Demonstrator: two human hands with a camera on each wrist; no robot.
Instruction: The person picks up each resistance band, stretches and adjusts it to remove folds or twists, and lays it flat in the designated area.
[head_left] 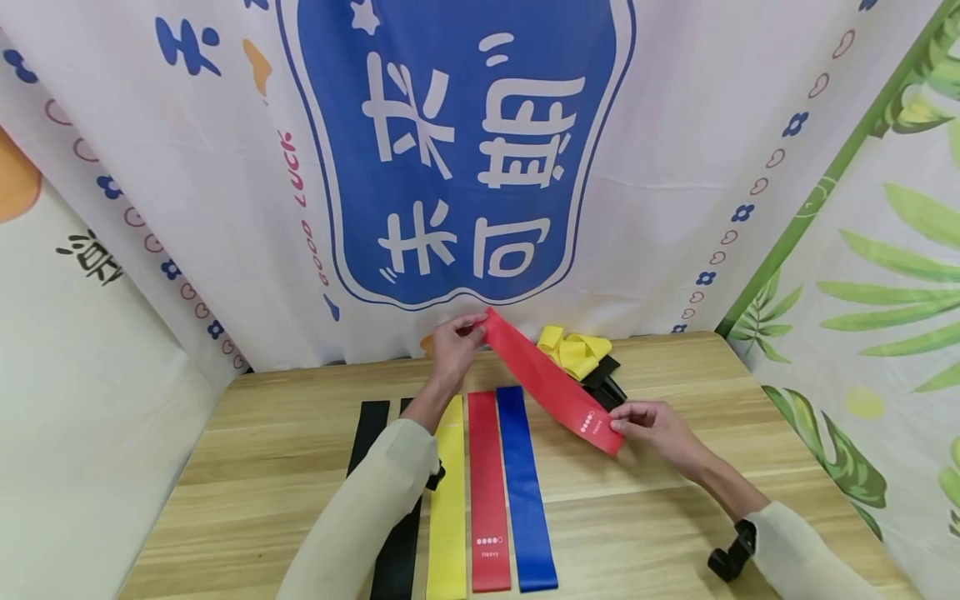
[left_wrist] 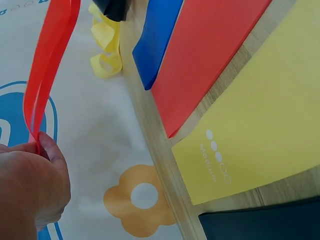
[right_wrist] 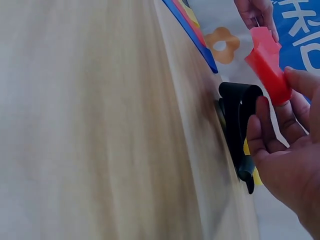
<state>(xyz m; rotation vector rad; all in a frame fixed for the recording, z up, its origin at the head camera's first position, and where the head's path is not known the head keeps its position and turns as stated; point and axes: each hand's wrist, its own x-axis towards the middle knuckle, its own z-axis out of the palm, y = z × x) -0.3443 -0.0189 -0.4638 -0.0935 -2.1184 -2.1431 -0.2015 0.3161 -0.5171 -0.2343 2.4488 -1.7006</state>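
A red resistance band (head_left: 547, 383) marked "Heavy" is stretched out above the table's back, sloping down to the right. My left hand (head_left: 453, 350) pinches its upper end between thumb and fingers. At the lower end, my right hand (head_left: 663, 429) pinches it beside the print. Below, a row of flat bands lies on the table: black bands (head_left: 395, 562) partly hidden by my left arm, a yellow band (head_left: 447, 533), another red band (head_left: 489, 475) and a blue band (head_left: 528, 500). In the left wrist view the yellow band (left_wrist: 250, 135) reads "Medium".
Behind the held band, a crumpled yellow band (head_left: 577, 354) and loosely curled black bands (head_left: 607, 387) lie at the back of the wooden table (head_left: 660, 533). A printed curtain (head_left: 660, 208) hangs right behind the table's back edge.
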